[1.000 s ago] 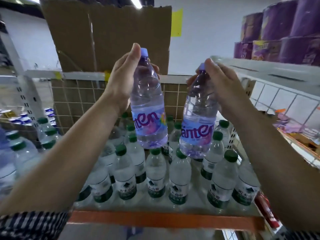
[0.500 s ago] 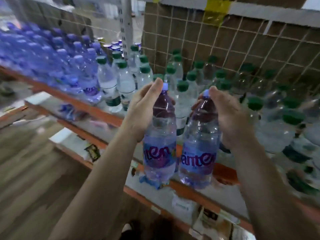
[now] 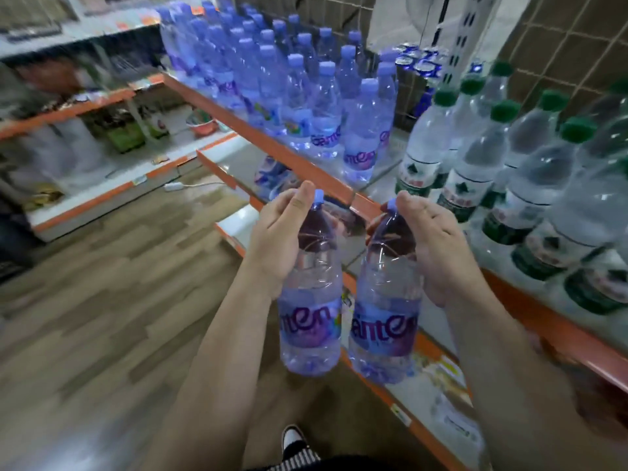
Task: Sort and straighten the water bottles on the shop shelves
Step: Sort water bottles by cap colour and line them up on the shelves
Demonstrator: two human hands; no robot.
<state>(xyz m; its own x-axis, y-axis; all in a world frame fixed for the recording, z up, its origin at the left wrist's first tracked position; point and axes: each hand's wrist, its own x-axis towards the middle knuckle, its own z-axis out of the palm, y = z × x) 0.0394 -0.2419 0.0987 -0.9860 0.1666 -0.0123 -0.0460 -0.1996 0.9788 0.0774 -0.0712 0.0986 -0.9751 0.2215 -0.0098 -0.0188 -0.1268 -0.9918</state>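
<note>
Left hand (image 3: 278,239) grips the left bottle (image 3: 311,317), fingers wrapped round its neck and shoulder; right hand (image 3: 438,246) grips the right bottle (image 3: 385,321) likewise. Both bottles are upright, just beside each other, in the air before the orange-edged shelf (image 3: 278,151), over the wood floor (image 3: 102,283). On the shelf, purple-capped bottles (image 3: 326,107) stand left and green-capped bottles (image 3: 475,158) right.

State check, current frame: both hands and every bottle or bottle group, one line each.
left hand: grips left bottle near its neck.
right hand: grips right bottle near its neck.
left bottle: capped, upright, held off the shelf.
right bottle: capped, upright, held beside the left one.
purple-cap shelf bottles: standing, capped, in rows.
green-cap shelf bottles: standing, capped, right of the purple rows.
</note>
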